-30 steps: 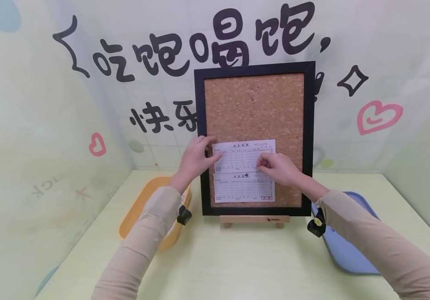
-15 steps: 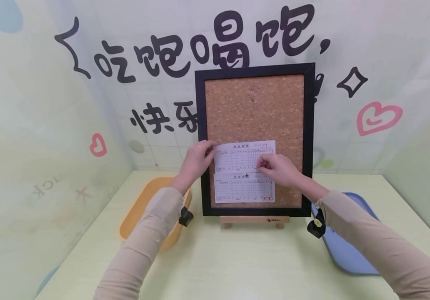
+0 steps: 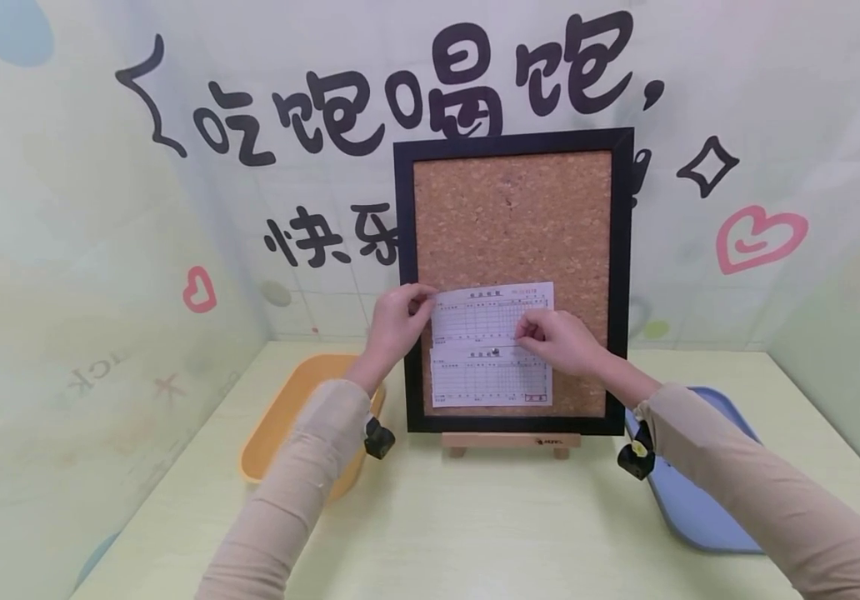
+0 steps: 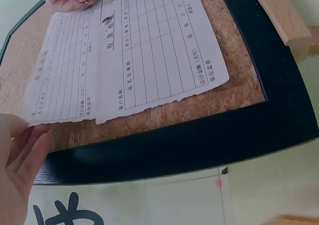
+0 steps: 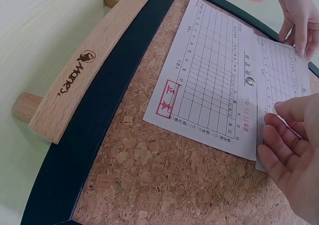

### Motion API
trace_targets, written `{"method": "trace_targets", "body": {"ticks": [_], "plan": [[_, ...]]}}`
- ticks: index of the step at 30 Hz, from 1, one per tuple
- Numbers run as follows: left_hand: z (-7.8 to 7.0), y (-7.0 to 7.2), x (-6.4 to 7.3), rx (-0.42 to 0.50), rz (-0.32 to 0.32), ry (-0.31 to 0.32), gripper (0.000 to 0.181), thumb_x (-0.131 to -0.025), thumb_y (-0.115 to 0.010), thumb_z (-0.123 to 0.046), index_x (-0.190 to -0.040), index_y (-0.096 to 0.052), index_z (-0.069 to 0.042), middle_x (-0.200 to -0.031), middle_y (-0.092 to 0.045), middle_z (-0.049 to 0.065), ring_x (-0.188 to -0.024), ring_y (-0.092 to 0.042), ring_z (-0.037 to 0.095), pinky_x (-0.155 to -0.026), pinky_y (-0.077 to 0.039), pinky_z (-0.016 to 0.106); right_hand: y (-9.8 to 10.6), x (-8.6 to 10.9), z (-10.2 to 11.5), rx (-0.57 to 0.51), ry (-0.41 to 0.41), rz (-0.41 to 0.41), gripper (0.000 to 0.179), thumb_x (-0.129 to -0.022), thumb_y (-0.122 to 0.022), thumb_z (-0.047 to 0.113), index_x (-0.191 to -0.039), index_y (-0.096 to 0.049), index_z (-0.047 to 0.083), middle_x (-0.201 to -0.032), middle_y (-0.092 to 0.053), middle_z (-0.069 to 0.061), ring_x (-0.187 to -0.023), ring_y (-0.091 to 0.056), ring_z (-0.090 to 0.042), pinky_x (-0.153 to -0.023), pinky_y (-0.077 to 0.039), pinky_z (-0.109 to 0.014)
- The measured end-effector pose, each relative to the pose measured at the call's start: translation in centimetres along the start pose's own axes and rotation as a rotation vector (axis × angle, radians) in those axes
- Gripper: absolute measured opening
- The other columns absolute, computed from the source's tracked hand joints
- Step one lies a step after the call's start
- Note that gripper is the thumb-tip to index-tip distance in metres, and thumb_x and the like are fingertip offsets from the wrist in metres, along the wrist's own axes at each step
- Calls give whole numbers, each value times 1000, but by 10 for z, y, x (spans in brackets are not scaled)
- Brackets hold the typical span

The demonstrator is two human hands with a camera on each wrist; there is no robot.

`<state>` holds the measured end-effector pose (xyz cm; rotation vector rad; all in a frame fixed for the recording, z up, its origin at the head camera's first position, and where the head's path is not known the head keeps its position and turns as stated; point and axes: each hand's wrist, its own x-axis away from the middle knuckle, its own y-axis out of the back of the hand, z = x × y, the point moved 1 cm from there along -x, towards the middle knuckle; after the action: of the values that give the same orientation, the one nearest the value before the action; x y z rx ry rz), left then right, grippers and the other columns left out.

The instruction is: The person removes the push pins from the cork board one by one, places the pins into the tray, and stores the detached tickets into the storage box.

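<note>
Two printed paper receipt slips lie one above the other on a cork board (image 3: pixel 512 217). A silver thumbtack (image 5: pixel 250 80) sits near the top of the lower slip (image 3: pixel 490 383), just below the upper slip (image 3: pixel 467 321). My left hand (image 3: pixel 397 323) pinches the upper slip's top left corner between thumb and fingers. Over the right part of that slip, my right hand (image 3: pixel 563 342) has its thumb and forefinger tips together, with the other fingers curled. A thin metallic pin (image 4: pixel 83 5) shows at those fingertips in the left wrist view; its head is hidden.
The board's black frame (image 3: pixel 617 275) leans on a small wooden easel (image 3: pixel 508 440) on the table (image 3: pixel 467 517). A yellow tray (image 3: pixel 276 417) stands left, partly behind my left sleeve. A blue tray (image 3: pixel 688 508) lies right, under my right forearm. A patterned wall sheet hangs behind.
My left thumb has slid off the face of the upper slip toward its top left corner. My right hand has stayed in place over the slip.
</note>
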<state>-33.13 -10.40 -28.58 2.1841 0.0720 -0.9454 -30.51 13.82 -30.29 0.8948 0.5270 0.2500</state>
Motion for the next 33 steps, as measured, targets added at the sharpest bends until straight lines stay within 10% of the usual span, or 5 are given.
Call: {"method": "trace_targets", "body": {"ticks": [33], "plan": [[3, 36, 13, 64, -136, 34, 13, -85, -61, -5, -93, -67, 2, -89, -67, 14, -66, -63, 22, -62, -53, 30, 4, 22, -9, -22, -20, 0, 4, -86, -60, 7, -88, -63, 5, -83, -65, -6, -68, -54, -15, -63, -49, -28]]}}
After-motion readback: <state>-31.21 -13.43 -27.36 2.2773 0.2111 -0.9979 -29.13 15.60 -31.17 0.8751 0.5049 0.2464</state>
